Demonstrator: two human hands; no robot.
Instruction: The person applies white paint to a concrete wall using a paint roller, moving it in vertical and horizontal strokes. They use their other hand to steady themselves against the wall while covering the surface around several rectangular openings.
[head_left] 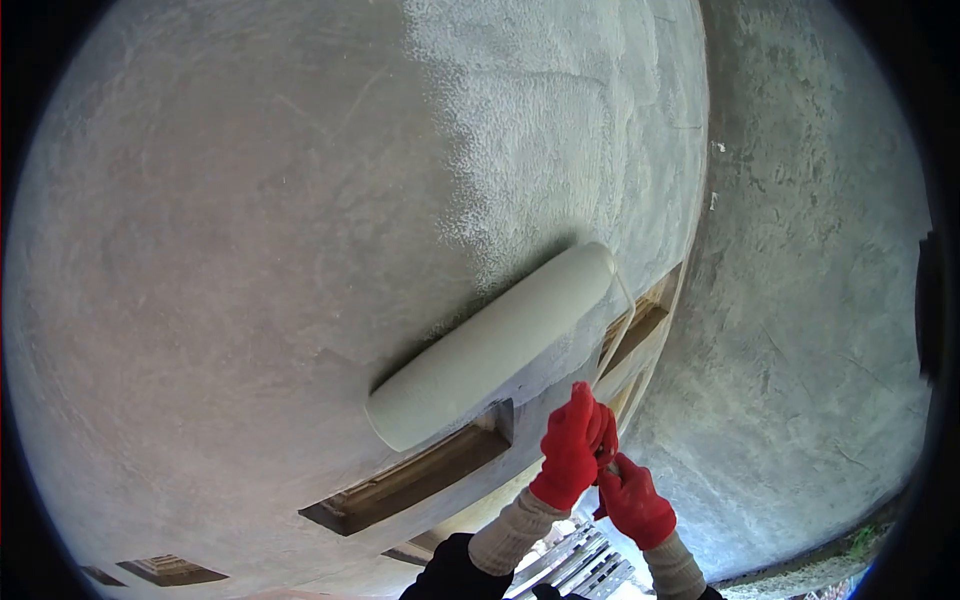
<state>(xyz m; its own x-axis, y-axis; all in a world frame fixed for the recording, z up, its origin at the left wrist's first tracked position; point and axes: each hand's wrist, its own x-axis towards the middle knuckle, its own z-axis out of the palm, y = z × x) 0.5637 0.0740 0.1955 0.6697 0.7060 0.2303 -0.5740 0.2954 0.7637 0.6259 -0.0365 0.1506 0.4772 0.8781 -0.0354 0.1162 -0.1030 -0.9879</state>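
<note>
A paint roller (492, 345) with a long pale sleeve lies slantwise against or very close to the grey wall. A thin bent wire frame (628, 310) runs from its right end down to the handle, mostly hidden in my gloves. My left hand (573, 447), in a red glove with a light knit cuff, is closed around the upper part of the handle. Just below and to the right, my right hand (636, 502), gloved the same way, grips the lower part. White coating (560, 120) covers a rough-edged band of wall above the roller.
Bare grey wall (230, 220) spreads to the left. A recessed opening (410, 475) sits below the roller, another recess (637, 335) beside the wire frame. At right stands a second grey wall (800, 300). Slatted boards (580, 565) lie under my arms, and greenery (862, 543) shows lower right.
</note>
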